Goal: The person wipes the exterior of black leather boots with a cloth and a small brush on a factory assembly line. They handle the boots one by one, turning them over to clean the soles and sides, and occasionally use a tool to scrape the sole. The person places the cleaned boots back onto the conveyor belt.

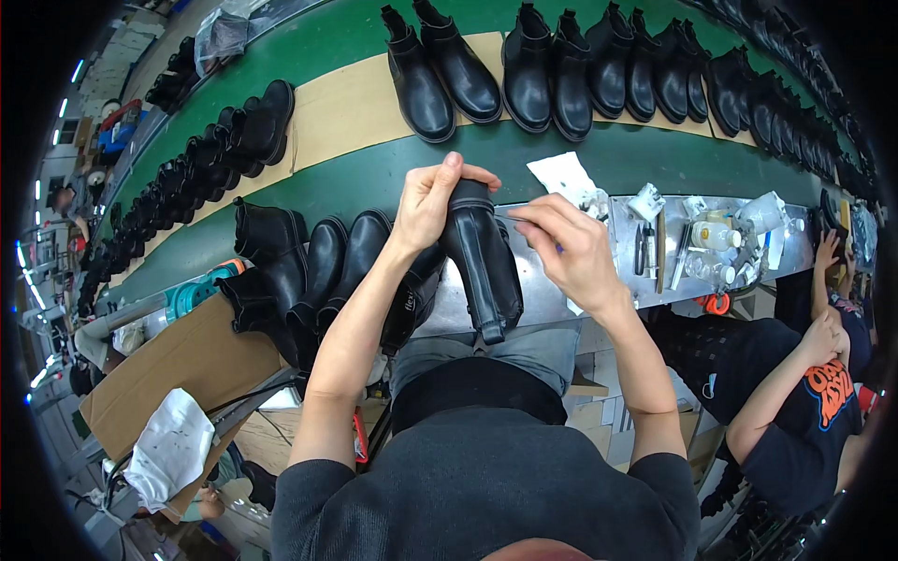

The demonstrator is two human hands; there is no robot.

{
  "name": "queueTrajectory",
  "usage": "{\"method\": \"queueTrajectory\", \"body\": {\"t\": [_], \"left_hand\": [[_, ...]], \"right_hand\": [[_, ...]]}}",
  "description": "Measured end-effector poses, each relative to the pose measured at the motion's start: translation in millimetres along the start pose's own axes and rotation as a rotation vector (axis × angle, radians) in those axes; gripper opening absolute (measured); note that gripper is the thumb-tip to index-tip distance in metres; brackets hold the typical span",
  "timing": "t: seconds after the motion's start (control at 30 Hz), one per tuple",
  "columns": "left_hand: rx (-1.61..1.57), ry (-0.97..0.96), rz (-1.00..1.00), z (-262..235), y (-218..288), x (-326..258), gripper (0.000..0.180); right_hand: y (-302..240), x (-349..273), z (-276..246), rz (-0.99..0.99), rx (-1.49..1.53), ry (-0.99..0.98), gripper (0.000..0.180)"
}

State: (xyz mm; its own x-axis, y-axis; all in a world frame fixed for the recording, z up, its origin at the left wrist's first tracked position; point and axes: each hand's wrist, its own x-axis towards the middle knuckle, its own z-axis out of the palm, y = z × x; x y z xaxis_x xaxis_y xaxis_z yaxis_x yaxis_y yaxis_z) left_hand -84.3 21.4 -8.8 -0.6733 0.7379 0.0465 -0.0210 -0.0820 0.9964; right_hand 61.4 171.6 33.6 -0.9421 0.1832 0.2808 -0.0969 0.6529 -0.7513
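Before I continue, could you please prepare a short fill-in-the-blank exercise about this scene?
1. The left hand holds a black ankle ____.
2. The bench surface under the cardboard strip is coloured ____.
3. The bottles are on the person's ____ side.

Missing words: boot; green; right.

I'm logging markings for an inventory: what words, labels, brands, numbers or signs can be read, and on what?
Wording and brands aren't copied here, only placed.
Co-worker's dark shirt: large orange lettering edged in blue, bent by the folds.
Black boot left of the held boot: small pale lettering, partly seen.
Clear bottle on the bench: any marking is too small to read.
Held boot: none I can make out.
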Motion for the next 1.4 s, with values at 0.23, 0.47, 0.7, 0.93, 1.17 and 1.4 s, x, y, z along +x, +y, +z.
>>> {"method": "queueTrajectory", "body": {"t": [0.23, 0.47, 0.7, 0.93, 1.17, 1.4], "left_hand": [[-0.003, 0.016, 0.02, -0.3, -4.0, 0.1, 0.056], [0.025, 0.008, 0.003, 0.9, -6.1, 5.0, 0.055], [0.031, 0.011, -0.006, 4.3, -5.8, 7.9, 0.055], [0.021, 0.037, 0.023, 8.3, -8.0, 10.3, 0.057], [0.056, 0.075, -0.009, 10.5, -5.7, 9.9, 0.06], [0.075, 0.114, 0.008, 7.0, -9.2, 9.5, 0.061]], "right_hand": [[0.9, 19.3, 12.9, -0.095, -0.006, -0.07, 0.015], [4.4, 27.0, 7.0, -0.025, 0.038, -0.148, 0.013], [2.6, 32.7, 0.1, -0.028, -0.026, -0.177, 0.012], [2.2, 39.8, -6.9, -0.097, -0.142, -0.229, 0.011], [-3.0, 53.2, -8.5, -0.178, -0.366, -0.322, 0.011], [-11.3, 50.4, 4.9, -0.197, -0.511, -0.294, 0.015]]}}
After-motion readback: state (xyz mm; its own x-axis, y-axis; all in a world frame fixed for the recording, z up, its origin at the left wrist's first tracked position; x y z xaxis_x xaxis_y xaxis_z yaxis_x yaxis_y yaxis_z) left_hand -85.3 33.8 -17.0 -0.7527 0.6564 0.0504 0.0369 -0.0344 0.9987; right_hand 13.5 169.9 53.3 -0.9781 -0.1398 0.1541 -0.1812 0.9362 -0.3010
